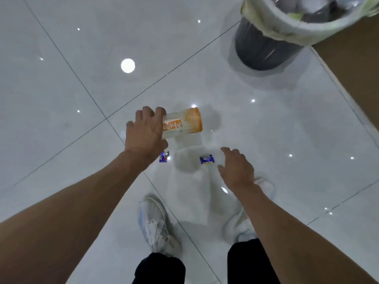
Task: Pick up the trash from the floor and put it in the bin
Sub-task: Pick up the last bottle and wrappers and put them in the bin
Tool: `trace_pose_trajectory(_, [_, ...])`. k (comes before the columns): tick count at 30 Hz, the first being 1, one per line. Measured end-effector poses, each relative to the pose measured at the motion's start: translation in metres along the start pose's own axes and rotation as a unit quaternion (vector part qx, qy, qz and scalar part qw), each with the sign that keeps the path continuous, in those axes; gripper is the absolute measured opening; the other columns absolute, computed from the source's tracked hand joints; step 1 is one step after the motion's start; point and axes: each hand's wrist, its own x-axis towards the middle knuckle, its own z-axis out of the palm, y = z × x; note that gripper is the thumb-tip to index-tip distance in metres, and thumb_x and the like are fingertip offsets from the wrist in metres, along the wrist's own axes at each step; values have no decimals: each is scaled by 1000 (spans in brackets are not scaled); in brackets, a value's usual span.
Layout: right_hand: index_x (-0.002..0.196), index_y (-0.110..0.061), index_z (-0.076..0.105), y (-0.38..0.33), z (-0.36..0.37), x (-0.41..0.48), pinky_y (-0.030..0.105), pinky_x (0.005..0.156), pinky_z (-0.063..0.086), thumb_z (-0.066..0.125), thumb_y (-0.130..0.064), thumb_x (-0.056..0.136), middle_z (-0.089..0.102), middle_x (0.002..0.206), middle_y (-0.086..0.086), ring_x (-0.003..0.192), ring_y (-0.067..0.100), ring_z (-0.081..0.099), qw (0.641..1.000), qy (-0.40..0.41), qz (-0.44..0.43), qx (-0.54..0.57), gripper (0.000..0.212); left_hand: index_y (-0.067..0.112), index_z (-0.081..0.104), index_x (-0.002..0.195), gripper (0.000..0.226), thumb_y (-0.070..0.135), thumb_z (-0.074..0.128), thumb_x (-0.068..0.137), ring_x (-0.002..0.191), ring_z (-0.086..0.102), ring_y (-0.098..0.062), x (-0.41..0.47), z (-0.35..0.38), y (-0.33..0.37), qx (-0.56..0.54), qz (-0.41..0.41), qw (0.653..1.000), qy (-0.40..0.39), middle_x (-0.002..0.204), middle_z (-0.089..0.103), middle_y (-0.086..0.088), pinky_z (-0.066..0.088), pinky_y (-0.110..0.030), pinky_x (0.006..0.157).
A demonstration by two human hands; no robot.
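Where glossy white tiles (61,89) reflect ceiling lights, a bin (264,46) stands.

Left hand (146,136) grip on orange cup (182,125), right hand (235,168) spread beside blue wrapper (207,159), bin (266,37) beyond

Glossy white tiled floor (61,83) reflects ceiling lights; brown panel (352,74) at right.

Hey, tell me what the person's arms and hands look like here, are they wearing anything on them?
Both arms are bare from the frame edge down to the wrists: no sleeves in view. The left hand and the right hand wear no gloves, and no watch, bracelet or ring is visible on either.
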Motion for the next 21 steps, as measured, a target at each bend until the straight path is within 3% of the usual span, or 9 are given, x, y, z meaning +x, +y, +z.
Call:
trace_pose_trajectory(6, [138, -27, 42, -5, 74, 63, 35, 84, 46, 62, -18, 88, 47, 129, 6, 117, 24, 48, 999, -2, -20, 25, 54, 19, 41, 123, 71, 27, 80, 63, 97, 45, -27, 3, 90, -19, -37, -3, 999, -9, 110, 44, -7, 41, -37, 69])
trace_pose_trajectory(11, [127, -19, 45, -1, 111, 92, 39, 80, 50, 69, -17, 81, 42, 125, 10, 112, 27, 45, 999, 19, -28, -2, 52, 20, 41, 123, 73, 35, 81, 64, 97, 46, -26, 7, 132, -31, -50, -8, 999, 4, 110, 45, -7, 47, -41, 71])
trace_pose_trajectory(16, [108, -13, 51, 5, 128, 97, 36, 68, 45, 65, -13, 84, 44, 115, 10, 101, 27, 46, 995, 47, -75, -38, 28, 17, 41, 124, 72, 34, 80, 66, 99, 45, -27, 9, 143, -46, -68, -38, 997, 5, 112, 44, -9, 43, -39, 68])
trace_pose_trajectory(21, [96, -12, 58, 4, 126, 95, 35, 71, 44, 61, -19, 89, 56, 105, 10, 96, 30, 55, 997, 42, -69, 1, 11, 18, 41, 125, 70, 28, 77, 66, 98, 45, -27, 4, 140, -55, -58, -43, 997, 4, 111, 44, -8, 42, -38, 67])
